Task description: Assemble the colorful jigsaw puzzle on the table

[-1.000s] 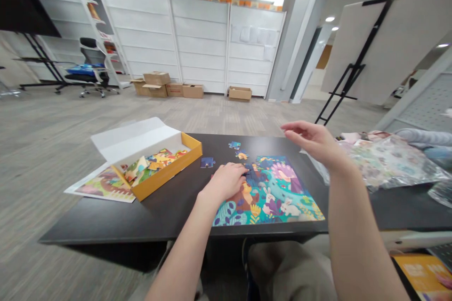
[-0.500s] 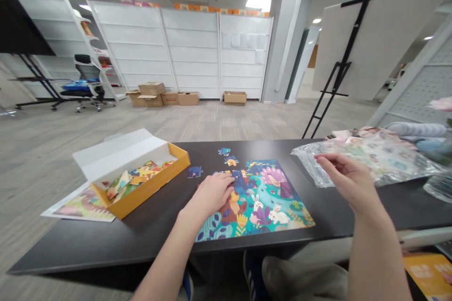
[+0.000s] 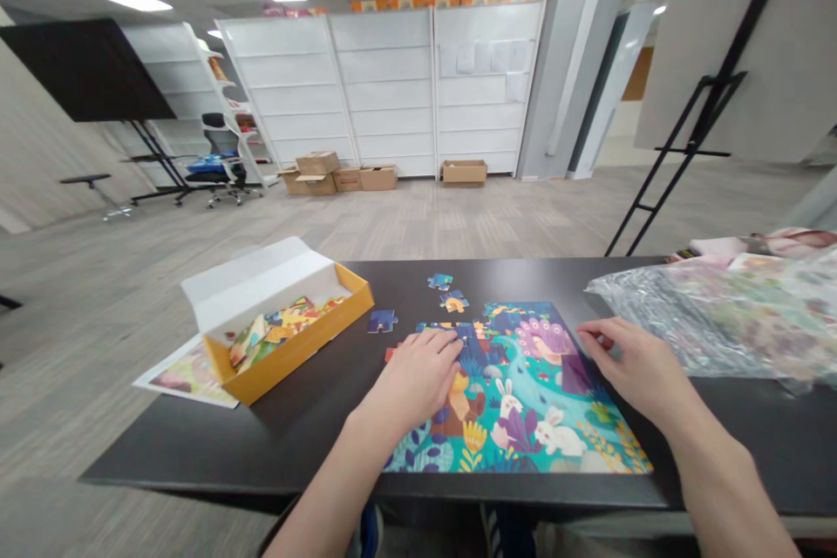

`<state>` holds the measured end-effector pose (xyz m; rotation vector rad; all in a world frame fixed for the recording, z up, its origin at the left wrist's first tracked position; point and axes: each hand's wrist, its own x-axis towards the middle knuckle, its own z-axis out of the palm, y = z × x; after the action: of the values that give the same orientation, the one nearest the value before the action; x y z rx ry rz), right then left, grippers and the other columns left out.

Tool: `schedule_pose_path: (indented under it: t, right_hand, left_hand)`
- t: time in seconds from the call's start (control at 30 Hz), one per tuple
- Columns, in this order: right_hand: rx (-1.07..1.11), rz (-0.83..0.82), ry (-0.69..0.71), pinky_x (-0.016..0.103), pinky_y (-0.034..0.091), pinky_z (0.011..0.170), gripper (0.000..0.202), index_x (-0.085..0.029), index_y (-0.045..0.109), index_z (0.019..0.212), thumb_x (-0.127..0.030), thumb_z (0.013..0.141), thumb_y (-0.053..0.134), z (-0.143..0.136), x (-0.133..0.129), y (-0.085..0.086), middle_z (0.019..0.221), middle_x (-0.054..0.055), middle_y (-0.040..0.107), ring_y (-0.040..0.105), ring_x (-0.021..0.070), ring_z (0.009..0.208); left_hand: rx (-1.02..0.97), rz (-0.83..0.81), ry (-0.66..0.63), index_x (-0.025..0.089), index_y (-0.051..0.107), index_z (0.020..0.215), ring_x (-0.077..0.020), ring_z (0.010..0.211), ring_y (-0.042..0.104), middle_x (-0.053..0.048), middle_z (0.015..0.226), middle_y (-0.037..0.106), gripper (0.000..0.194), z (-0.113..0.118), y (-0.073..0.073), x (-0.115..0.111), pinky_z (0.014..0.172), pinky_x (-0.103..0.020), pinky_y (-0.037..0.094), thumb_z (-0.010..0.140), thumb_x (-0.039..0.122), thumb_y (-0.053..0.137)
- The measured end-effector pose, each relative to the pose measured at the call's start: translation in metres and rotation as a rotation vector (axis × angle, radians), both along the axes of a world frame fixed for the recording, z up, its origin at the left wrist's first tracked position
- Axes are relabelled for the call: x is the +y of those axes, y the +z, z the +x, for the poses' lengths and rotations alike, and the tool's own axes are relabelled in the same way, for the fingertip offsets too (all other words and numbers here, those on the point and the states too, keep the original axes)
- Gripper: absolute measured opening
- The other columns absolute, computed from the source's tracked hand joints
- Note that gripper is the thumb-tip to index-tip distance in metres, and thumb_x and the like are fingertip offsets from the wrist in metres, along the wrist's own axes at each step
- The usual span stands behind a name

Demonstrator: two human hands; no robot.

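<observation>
A colourful jigsaw puzzle (image 3: 555, 392) with rabbits, a peacock and a stream lies on the black table, mostly joined. My left hand (image 3: 418, 370) rests palm down on its upper left part, fingers stretched out, hiding the pieces beneath. Just off the puzzle's right edge hovers my right hand (image 3: 624, 362), its fingers loosely bent, with nothing visible in them. Behind the puzzle lie three loose pieces: a blue-green piece (image 3: 440, 282), a piece with an orange arch (image 3: 453, 302) and a dark blue piece (image 3: 383, 321).
A yellow box (image 3: 294, 353) with its white lid raised holds several puzzle pieces at the left. Partly under it is a printed picture sheet (image 3: 189, 375). Clear plastic packaging (image 3: 706, 314) covers the right side of the table (image 3: 314, 445). Beyond stand an easel and white shelves.
The view has turned left, so things appear farther right. My right hand has come down and left from above the plastic to the puzzle's edge. My left hand stays on the puzzle.
</observation>
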<state>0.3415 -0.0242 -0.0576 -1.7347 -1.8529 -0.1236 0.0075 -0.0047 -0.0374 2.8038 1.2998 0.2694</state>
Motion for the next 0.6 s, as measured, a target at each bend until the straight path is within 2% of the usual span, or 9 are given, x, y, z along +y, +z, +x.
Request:
schedule_pose_path:
  t: [0.2,0.4,0.6]
  right_hand:
    - [-0.068,-0.007,-0.023,0.035,0.049,0.064,0.029,-0.025,0.071,0.088,-0.042,0.091,0.048,-0.002,0.0,-0.005,0.089,0.007,0.073,0.067,0.0227,0.071]
    - [-0.075,-0.039,-0.076,0.034,0.047,0.061,0.03,-0.026,0.071,0.088,-0.044,0.091,0.048,0.0,0.0,-0.007,0.091,0.005,0.072,0.067,0.0223,0.071]
    - [-0.075,-0.054,-0.096,0.033,0.045,0.06,0.03,-0.024,0.07,0.087,-0.043,0.089,0.048,0.003,0.004,-0.009,0.087,0.005,0.071,0.066,0.0216,0.069]
  left_hand:
    - [0.062,-0.021,0.0,0.018,0.059,0.132,-0.0264,0.131,0.052,-0.011,0.141,0.06,0.039,0.006,0.003,-0.003,0.11,-0.044,0.041,0.096,0.017,0.041]
    - [-0.013,-0.045,0.043,0.017,0.06,0.13,-0.0269,0.126,0.056,-0.011,0.139,0.061,0.038,0.005,0.003,-0.002,0.109,-0.046,0.044,0.1,0.026,0.039]
    - [-0.052,-0.02,0.015,0.013,0.064,0.122,-0.0252,0.125,0.058,-0.015,0.132,0.064,0.034,0.005,-0.007,-0.001,0.109,-0.038,0.045,0.099,0.024,0.041]
